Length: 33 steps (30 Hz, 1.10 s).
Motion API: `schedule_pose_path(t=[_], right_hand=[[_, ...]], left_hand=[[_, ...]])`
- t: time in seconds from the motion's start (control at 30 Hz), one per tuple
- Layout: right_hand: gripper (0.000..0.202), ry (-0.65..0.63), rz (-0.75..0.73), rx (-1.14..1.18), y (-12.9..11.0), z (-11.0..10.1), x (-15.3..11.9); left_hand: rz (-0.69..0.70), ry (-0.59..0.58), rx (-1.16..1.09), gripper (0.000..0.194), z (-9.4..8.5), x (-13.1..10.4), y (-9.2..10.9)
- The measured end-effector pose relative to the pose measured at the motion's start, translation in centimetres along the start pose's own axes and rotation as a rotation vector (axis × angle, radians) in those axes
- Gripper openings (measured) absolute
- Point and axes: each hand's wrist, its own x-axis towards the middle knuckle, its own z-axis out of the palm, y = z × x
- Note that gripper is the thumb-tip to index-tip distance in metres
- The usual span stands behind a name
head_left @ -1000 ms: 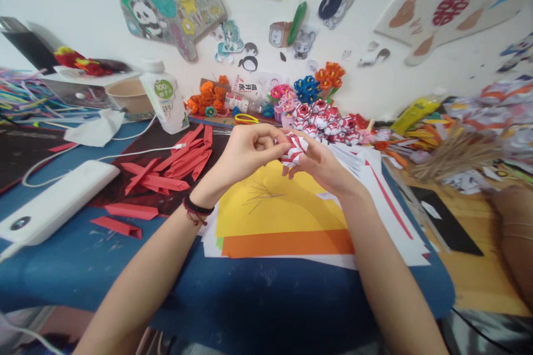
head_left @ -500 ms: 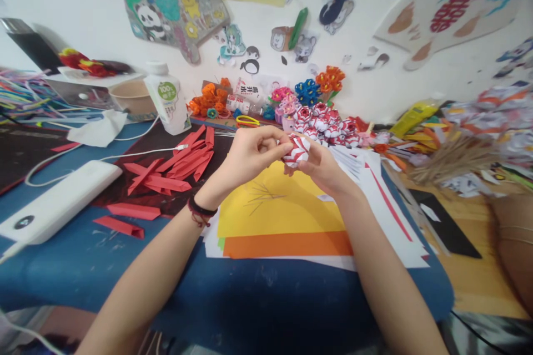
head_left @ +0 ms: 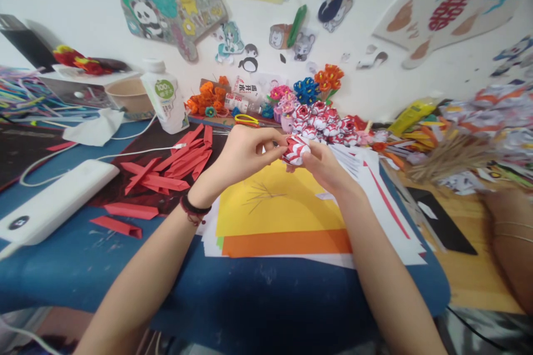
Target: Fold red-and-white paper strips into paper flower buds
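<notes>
A small red-and-white folded paper flower (head_left: 296,150) is held up between both hands over the paper stack. My right hand (head_left: 327,165) is closed around its right side and underside. My left hand (head_left: 254,151) pinches at the flower's left edge with thumb and fingertips. Below lies yellow paper (head_left: 287,208) with several thin wires (head_left: 264,194) on it, and orange paper (head_left: 287,244) shows along its front. Folded red paper strips (head_left: 156,177) lie to the left. Behind the hands stands a bunch of similar red-and-white flowers (head_left: 322,122).
A white power bank (head_left: 62,199) with cables lies at the left, near a white bottle (head_left: 164,97) and a paper bowl (head_left: 131,97). Yellow-handled scissors (head_left: 246,120) lie behind. Another person's arm (head_left: 512,233) is at the right, beside brown stems (head_left: 445,155).
The flower has been turned in my hands, so more of its zigzag striped side shows. My left fingertips have shifted at its edge. The view has moved slightly.
</notes>
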Motion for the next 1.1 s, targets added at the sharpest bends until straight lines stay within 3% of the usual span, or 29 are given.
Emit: schedule_pose_path(t=[0.23, 0.7, 0.97, 1.1], right_hand=[[0.046, 0.065, 0.046, -0.042, -0.2, -0.1, 0.0], [0.049, 0.001, 0.054, -0.051, -0.3, -0.3, 0.0], [0.052, 0.036, 0.066, -0.015, -0.6, 0.7, 0.3], [0.054, 0.052, 0.055, -0.003, -0.6, 0.7, 0.3]], left_hand=[[0.033, 0.009, 0.166, 0.012, 0.3, -0.2, -0.3], [-0.002, -0.091, 0.013, 0.013, -0.2, 0.0, -0.5], [0.163, 0.060, 0.258, 0.018, 1.1, -0.4, 0.2], [0.186, 0.082, 0.267, 0.020, 1.3, -0.5, 0.2]])
